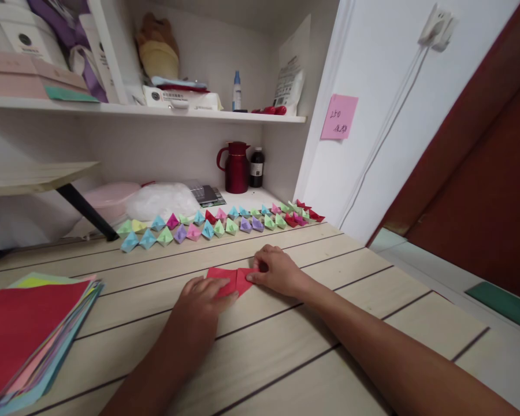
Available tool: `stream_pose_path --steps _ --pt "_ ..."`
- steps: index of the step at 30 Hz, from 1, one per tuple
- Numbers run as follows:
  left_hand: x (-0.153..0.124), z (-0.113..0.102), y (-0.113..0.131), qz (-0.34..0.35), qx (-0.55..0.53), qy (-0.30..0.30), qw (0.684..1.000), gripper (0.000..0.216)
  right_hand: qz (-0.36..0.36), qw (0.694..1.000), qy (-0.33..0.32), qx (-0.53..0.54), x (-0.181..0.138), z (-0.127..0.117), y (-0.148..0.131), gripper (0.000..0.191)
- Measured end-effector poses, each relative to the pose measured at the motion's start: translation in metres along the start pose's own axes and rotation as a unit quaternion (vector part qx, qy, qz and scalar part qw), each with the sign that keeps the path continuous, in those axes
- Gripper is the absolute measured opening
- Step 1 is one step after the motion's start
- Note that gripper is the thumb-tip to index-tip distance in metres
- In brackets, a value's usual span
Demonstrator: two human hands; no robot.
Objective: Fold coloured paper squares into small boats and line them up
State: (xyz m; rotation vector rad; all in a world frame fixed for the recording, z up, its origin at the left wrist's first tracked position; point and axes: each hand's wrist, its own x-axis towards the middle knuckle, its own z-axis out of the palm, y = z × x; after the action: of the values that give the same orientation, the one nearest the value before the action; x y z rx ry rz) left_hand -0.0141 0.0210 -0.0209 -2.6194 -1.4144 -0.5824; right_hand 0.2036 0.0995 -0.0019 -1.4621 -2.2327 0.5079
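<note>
Nearest to you, your two bare forearms reach in over the pale table (264, 352), whose top is crossed by dark lines. At your far left lies a fanned stack of coloured paper (26, 329), a red sheet uppermost and many other colours showing along its edge.

Ahead, a small folded piece of red paper (244, 283) lies on the tabletop between your hands, a crease running across it near the middle. Your left hand (201, 300) is fairly flat, its fingers stretched out over the left part of the paper, the thumb at its near edge. Your right hand (279, 271) is narrowed, fingers curled, pinching the right end of the paper between thumb and fingertips.

Beyond your hands, folded paper boats (208, 230) stand close together in two rough rows, in blue, green, purple, pink, yellow and red, the reds mostly at the right end. Behind them you have a crumpled clear plastic bag (162, 200), then a dark red jug (236, 169) just beside a dark bottle (256, 167).

Above, the white shelf (260, 118) carries a blue-capped spray bottle (237, 92); on the wall to its right sticks a pink note (339, 117) with handwriting.
</note>
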Motion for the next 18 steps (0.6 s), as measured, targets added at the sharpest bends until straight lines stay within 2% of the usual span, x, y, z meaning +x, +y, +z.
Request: stream_pose_path --steps 4,6,8,11,15,18 --pt "0.002 -0.004 0.003 -0.002 -0.024 0.032 0.999 0.044 0.01 0.996 -0.039 0.083 -0.002 0.0 0.004 0.021" --pt "0.003 -0.006 0.003 0.0 -0.017 0.064 0.998 0.035 0.037 0.983 -0.049 0.172 -0.002 0.001 0.005 0.024" --pt "0.005 -0.006 0.003 0.01 0.01 0.106 0.994 0.026 0.07 0.953 -0.062 0.289 -0.002 0.002 0.005 0.029" --pt "0.009 -0.003 0.006 0.038 0.058 0.155 0.985 0.032 0.086 0.903 -0.087 0.411 -0.003 0.005 0.001 0.038" --pt "0.013 0.002 0.013 0.056 0.108 0.178 0.976 0.021 0.097 0.871 -0.114 0.467 -0.008 0.003 -0.012 0.044" --pt "0.012 -0.001 0.021 0.044 0.084 0.208 0.974 0.021 0.099 0.869 -0.146 0.462 -0.014 -0.004 -0.022 0.042"
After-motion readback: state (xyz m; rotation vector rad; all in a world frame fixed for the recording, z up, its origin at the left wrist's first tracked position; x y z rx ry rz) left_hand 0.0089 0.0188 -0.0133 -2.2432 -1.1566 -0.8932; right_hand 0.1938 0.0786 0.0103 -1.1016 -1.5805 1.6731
